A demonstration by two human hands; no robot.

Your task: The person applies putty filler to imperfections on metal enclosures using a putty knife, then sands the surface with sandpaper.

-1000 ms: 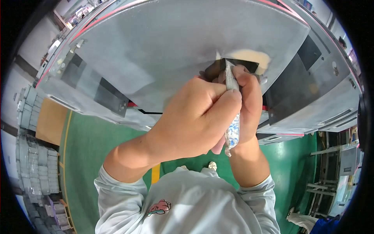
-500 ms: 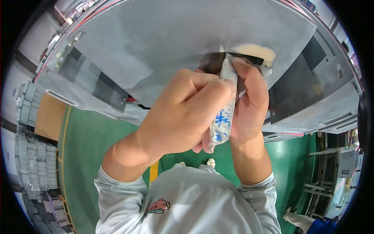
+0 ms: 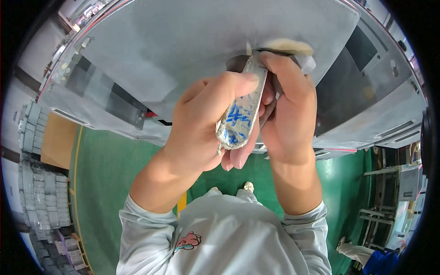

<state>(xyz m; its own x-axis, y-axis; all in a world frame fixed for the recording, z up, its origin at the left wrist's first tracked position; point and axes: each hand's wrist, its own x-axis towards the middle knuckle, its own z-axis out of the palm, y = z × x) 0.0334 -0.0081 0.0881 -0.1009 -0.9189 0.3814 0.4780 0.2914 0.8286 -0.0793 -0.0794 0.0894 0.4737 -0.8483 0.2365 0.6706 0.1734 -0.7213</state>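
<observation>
My left hand [image 3: 199,117] is closed around a flat handle [image 3: 240,112] wrapped in whitish material with blue markings, its thumb pressed on the upper face. My right hand [image 3: 291,103] is closed too, with its thumb at the handle's far end and its fingers curled behind. A thin grey edge shows between the hands, and a pale grey piece [image 3: 306,64] sticks out past the right fingers. Whether these belong to the handle I cannot tell. Just beyond the hands is a large grey panel [image 3: 183,36] with a beige patch [image 3: 289,46] beside a dark slot.
More grey housings with dark openings stand at the left [image 3: 96,91] and right [image 3: 366,101]. Wrapped stacks [image 3: 46,192] and a brown board [image 3: 58,140] line the left side. A metal rack [image 3: 385,192] stands at right, near another person's legs [image 3: 355,254]. The floor [image 3: 114,183] is green.
The wrapped handle has tilted, its near end swinging left and its broad face turning up. My left thumb has straightened along it. Both hands appear slightly higher in view.
</observation>
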